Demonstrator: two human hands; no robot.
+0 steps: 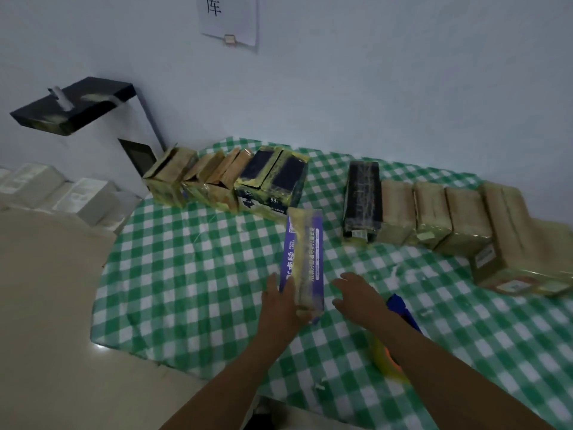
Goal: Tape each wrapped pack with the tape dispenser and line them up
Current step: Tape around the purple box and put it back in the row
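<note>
**Purple pack held down by the left hand on the checked cloth**

Purple card with white lettering is seen under a band of yellowish tape on the long pack (305,259), which lies in the middle of the green and white checked tablecloth (186,274), its far end pointing at the gap between two rows. The left hand (279,302) is laid against the near left side of this pack, with the fingers stretched out and touching it; the thumb is hidden behind the pack. The right hand (356,294) is kept just right of the pack, apart from it, palm down, fingers loosely spread, and nothing is held in it. Under the right forearm the tape dispenser (401,308) is partly covered; a blue handle and a yellow roll are shown.

Along the far edge a left row of packs (229,178) is lined up, brown ones and two dark ones side by side. To the right, a black pack (362,200) is set touching a right row of brown packs (434,212). A sheet of paper (229,20) is pinned to the wall. White boxes (62,193) are stacked at the far left, off the table.
</note>
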